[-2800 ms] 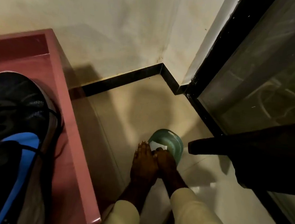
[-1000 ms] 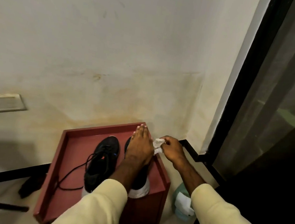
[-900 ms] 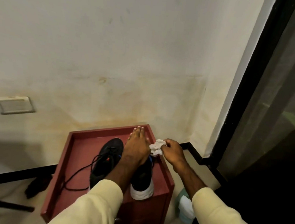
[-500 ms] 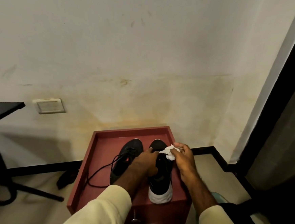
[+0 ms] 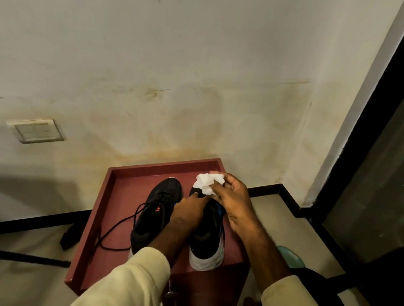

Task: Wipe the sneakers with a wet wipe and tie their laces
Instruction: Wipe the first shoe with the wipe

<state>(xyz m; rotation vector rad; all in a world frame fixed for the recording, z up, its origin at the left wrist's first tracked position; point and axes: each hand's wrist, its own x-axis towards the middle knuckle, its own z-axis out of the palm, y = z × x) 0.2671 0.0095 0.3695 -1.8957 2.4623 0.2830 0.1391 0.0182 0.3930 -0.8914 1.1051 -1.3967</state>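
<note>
Fingers (image 5: 231, 182) and thumb of the right hand (image 5: 234, 203) pinch the crumpled wet wipe (image 5: 208, 182) just above the toe of the right-side sneaker (image 5: 207, 240). That shoe stands heel toward the person on the red stand (image 5: 125, 195), beside the left-side sneaker (image 5: 155, 216). The left hand (image 5: 189, 209) lies over the upper of the right-side sneaker with its fingers bent down (whether they hook round the shoe or only press on it cannot be told). The step in hand looks like the opening wipe of this shoe. It would pay to open the wad out a little, for a flat damp face rather than a hard lump. Long strokes from toe toward heel should work best, with the left hand bearing down so the shoe does not slide. A fresh patch of wipe for the white heel would avoid smearing dirt there. The black laces (image 5: 118, 226) of the left-side sneaker trail loose over the stand, best kept clear of the wipe until tying.
</note>
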